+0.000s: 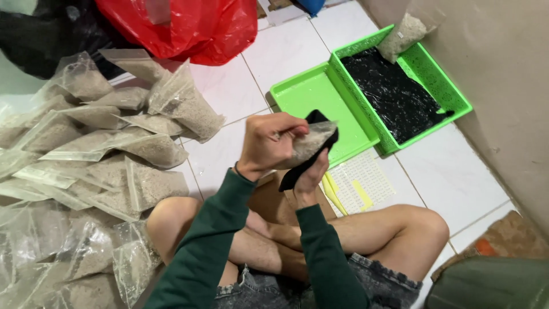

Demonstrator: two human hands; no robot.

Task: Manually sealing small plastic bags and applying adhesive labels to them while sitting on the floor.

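Black cloth [293,174] sits pinched in your right hand [311,174]. Your left hand [269,140] grips a clear bag of grain [311,142] against it, above the white tile floor [229,91].

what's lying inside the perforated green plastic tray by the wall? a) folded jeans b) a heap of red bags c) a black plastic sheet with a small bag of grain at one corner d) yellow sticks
c: the perforated green plastic tray is lined with a shiny black plastic sheet, and a small clear bag of pale grain rests at its far corner.
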